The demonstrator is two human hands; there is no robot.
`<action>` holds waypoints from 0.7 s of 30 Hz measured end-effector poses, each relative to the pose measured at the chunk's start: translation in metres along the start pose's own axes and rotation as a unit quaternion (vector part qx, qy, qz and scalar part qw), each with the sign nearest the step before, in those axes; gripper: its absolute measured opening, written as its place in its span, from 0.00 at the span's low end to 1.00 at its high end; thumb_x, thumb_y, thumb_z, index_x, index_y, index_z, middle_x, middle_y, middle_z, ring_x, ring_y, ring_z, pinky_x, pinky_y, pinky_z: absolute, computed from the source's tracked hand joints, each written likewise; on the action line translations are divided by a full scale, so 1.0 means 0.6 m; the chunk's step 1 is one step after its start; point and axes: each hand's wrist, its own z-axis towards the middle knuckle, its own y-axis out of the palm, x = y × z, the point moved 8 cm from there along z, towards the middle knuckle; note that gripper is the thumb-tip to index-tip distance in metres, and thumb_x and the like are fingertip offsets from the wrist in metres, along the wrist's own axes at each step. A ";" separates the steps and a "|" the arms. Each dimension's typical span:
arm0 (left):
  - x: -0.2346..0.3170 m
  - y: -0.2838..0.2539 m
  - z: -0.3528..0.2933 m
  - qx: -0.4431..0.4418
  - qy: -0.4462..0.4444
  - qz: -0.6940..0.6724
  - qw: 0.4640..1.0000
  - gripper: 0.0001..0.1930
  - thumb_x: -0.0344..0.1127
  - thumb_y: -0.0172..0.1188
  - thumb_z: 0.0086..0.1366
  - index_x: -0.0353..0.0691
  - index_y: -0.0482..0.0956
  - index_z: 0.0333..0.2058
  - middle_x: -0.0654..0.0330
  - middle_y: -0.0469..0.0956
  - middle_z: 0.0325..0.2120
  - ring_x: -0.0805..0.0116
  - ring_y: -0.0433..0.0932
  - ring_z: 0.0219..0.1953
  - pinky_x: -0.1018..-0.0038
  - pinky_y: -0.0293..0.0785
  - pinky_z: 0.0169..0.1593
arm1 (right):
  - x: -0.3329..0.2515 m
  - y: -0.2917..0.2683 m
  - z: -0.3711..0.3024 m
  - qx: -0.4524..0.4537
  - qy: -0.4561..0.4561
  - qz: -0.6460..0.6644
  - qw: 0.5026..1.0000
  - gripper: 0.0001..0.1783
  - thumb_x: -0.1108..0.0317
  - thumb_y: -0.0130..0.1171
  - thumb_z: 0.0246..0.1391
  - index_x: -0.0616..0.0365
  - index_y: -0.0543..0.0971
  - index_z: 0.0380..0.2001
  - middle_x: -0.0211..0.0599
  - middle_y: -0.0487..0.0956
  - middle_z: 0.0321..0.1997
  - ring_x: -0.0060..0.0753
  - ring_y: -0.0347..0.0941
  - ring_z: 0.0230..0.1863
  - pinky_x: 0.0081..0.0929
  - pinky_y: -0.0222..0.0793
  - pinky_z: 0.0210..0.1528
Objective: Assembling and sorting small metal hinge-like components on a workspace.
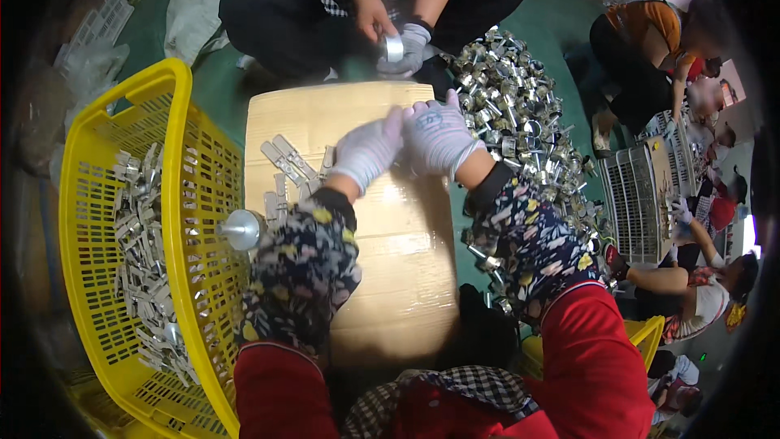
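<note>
Above a tan cardboard sheet (390, 276) my two gloved hands meet close together. My left hand (370, 150) is closed, its fingers curled away from view. Against it presses my right hand (441, 136), also closed, thumb raised. Whatever they grip is hidden behind the gloves. Several flat grey strip-like pieces (286, 159) lie on the cardboard beside my left hand, partly covered by my left sleeve. A round silver metal cup-shaped part (242, 230) is near my left forearm, by the basket. To the right of my right hand spreads a heap of shiny metal parts with stems (520, 106).
A yellow plastic basket (183, 219) full of grey strip-like pieces stands at my left. Across from me a seated person holds a round metal part (393, 48). Other people work beside grey crates (632, 203) at the right. Part of another yellow basket (647, 340) shows behind my right arm.
</note>
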 end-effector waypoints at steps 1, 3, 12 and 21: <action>0.018 -0.013 -0.013 0.063 0.059 0.025 0.996 0.34 0.56 0.21 0.64 0.36 0.73 0.41 0.46 0.76 0.36 0.48 0.72 0.43 0.61 0.63 0.50 | 0.006 -0.001 0.008 0.000 0.006 0.000 1.000 0.33 0.53 0.66 0.31 0.60 0.73 0.42 0.43 0.75 0.43 0.42 0.68 0.51 0.58 0.44 0.59; 0.028 -0.015 -0.029 0.046 0.098 0.088 0.990 0.33 0.55 0.21 0.64 0.37 0.73 0.40 0.47 0.76 0.37 0.49 0.72 0.43 0.61 0.63 0.50 | 0.005 -0.003 0.010 -0.034 0.000 0.003 0.999 0.33 0.53 0.66 0.29 0.59 0.74 0.41 0.42 0.75 0.44 0.42 0.68 0.51 0.58 0.46 0.59; -0.014 0.054 -0.120 0.094 0.065 0.147 0.983 0.27 0.46 0.26 0.66 0.38 0.76 0.34 0.48 0.77 0.34 0.50 0.75 0.39 0.60 0.68 0.47 | -0.071 0.016 -0.097 -0.112 -0.078 -0.001 0.991 0.32 0.52 0.68 0.26 0.54 0.77 0.40 0.42 0.77 0.42 0.43 0.72 0.48 0.60 0.41 0.60; -0.021 0.174 -0.387 -0.053 0.057 0.168 0.983 0.19 0.40 0.34 0.63 0.36 0.71 0.40 0.48 0.76 0.38 0.52 0.75 0.41 0.60 0.69 0.46 | -0.179 0.088 -0.345 -0.152 -0.090 0.041 0.983 0.39 0.49 0.70 0.22 0.60 0.74 0.41 0.46 0.77 0.41 0.44 0.71 0.48 0.58 0.42 0.61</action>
